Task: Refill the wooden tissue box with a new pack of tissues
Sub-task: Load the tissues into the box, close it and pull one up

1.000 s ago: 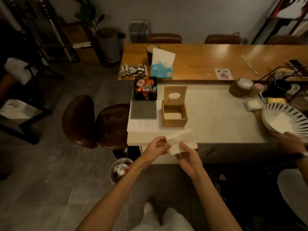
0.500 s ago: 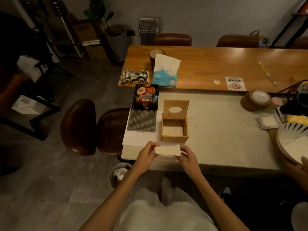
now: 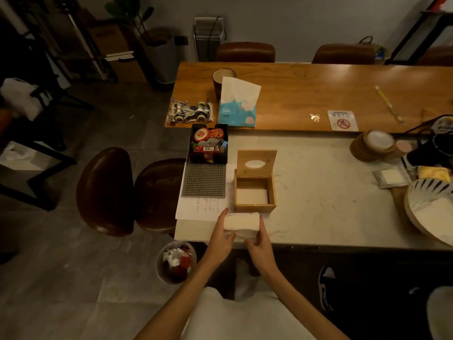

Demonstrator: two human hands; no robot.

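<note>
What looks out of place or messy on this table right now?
Nothing is spilled or broken. The wooden tissue box stands with its lid tipped up, with some tissues lying in it. The tissue stack held between the left hand and right hand looks uneven, its lower sheets sagging.

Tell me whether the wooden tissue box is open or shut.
Open: the wooden tissue box has its lid tilted up behind, showing white tissues low inside.

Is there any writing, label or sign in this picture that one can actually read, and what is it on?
No text reads clearly.
White sticker on the wooden table: a red prohibition circle; its words are too blurred.
Red packet in the black tray: barcode, unreadable.
Paper sheet: faint handwriting, too small.
Round red tin: white mark, unclear.
</note>
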